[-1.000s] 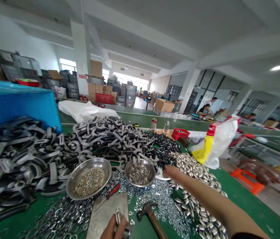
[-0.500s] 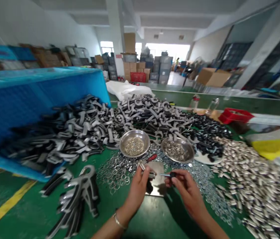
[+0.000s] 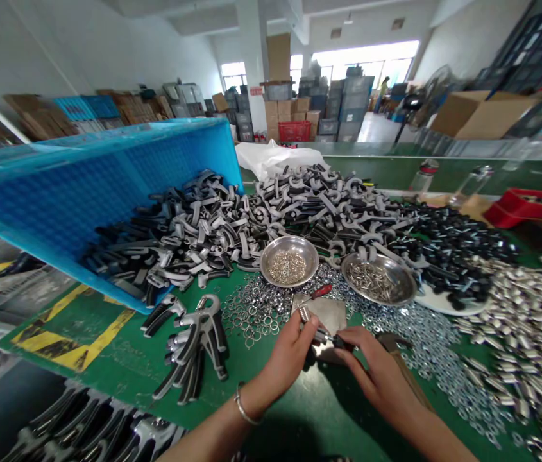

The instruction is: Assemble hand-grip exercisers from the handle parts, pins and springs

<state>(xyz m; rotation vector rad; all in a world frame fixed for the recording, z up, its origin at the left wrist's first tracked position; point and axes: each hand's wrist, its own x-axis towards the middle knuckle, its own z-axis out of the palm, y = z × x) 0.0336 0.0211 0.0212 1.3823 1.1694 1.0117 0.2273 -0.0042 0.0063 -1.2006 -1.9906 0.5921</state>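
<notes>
Both hands have drawn closer together since the earlier frame, and now meet low over a green workbench (image 3: 73, 333) heaped with loose washers (image 3: 256, 308) in a wide factory room, with stacked cardboard boxes (image 3: 279, 58) far off. The left hand (image 3: 285, 362) is closed around a ribbed metal piece (image 3: 303, 313), which sticks up past the fingers, just over a square steel plate (image 3: 328, 314). The right hand (image 3: 376, 378) pinches a small black-handled screwdriver (image 3: 333, 341), its shaft reaching the left hand's fingers. A hammer (image 3: 398, 359) lies under the right hand, and two steel bowls (image 3: 288, 260) sit just beyond the plate. A red sign (image 3: 256, 91) on a far pillar is too small to read.
</notes>
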